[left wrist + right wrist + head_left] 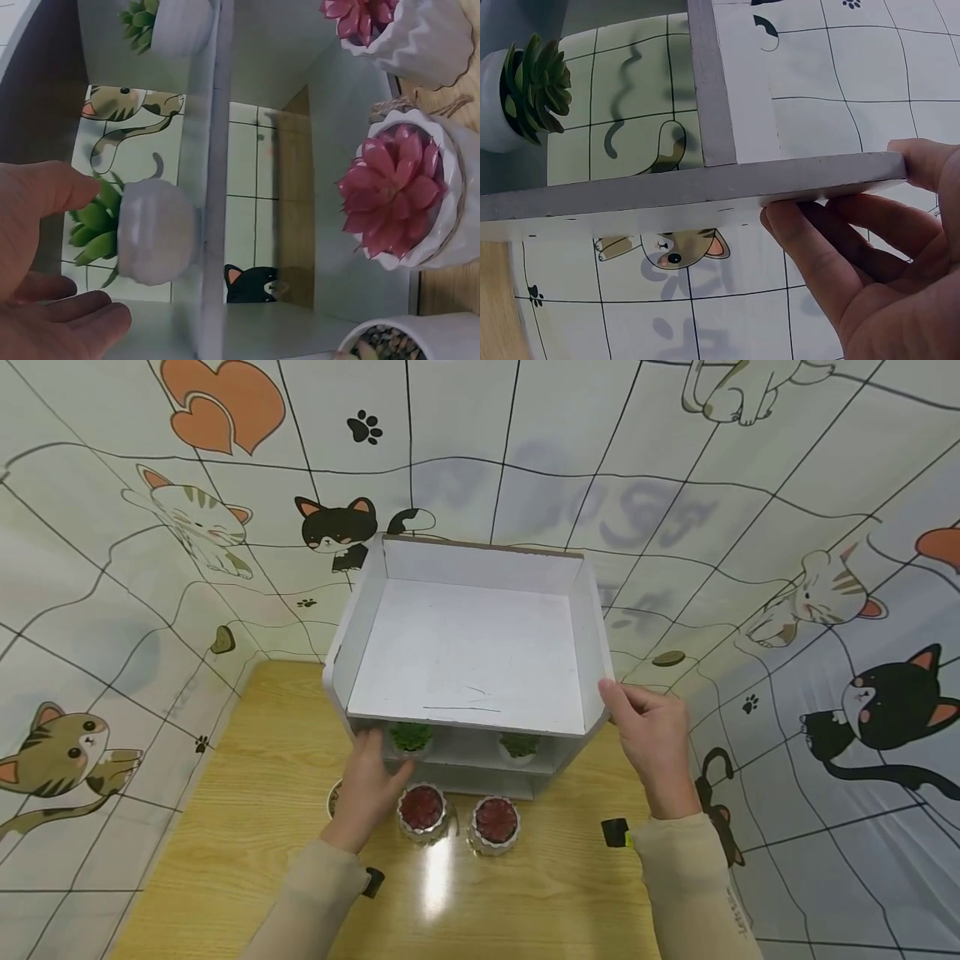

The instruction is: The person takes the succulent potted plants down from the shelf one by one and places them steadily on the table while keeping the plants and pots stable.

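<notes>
A white wooden shelf [465, 652] stands against the back wall. My right hand [651, 739] grips its right side panel [690, 184], thumb on the edge and fingers against the outer face. My left hand [367, 793] reaches in at the left end of the compartment below the top board. In the left wrist view its parted fingers are around a green potted succulent [156, 231], the thumb right at the leaves and the other fingers extended beside it. A second green succulent [519, 743] sits further right on that same level.
Two red succulents in white scalloped pots, a left one [422, 810] and a right one [496, 822], stand on the wooden table [555, 893] before the shelf. A pebble-filled pot [390, 341] is partly hidden by my left hand. Cat-print sheeting [465, 418] encloses the table.
</notes>
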A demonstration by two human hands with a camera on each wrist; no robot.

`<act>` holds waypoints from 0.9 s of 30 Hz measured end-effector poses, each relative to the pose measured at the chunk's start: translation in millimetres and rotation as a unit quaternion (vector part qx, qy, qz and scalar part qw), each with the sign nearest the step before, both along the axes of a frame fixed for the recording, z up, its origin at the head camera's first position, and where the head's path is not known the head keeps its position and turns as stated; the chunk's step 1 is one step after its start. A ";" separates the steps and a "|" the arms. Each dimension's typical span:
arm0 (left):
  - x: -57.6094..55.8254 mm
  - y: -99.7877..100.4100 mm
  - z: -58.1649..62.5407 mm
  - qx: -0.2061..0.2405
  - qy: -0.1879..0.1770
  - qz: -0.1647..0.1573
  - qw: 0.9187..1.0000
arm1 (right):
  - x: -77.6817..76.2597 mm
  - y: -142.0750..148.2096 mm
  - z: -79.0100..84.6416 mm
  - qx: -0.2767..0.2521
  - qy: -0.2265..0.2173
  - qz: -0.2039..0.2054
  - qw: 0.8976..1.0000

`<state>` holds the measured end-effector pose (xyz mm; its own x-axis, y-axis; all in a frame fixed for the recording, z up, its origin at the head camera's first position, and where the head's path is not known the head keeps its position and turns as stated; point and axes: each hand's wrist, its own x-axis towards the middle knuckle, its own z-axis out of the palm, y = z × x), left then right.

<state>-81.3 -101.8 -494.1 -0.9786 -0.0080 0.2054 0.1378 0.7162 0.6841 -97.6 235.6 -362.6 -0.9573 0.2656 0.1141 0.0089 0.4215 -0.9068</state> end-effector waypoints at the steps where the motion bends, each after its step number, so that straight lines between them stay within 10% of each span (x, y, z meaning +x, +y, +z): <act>1: -0.4 1.2 0.1 0.001 -0.011 0.003 1.000 | 0.0 -0.2 0.2 0.001 0.000 -0.002 1.000; 27: -20.7 10.6 -16.3 0.029 -0.011 0.021 0.999 | 2.1 -1.4 -0.5 0.002 0.007 -0.005 1.000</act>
<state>-101.9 -91.2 -510.4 -0.9813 -0.0605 0.1827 0.0933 0.6805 0.7268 -95.5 234.2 -363.1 -0.9530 0.2743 0.1283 0.0005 0.4252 -0.9051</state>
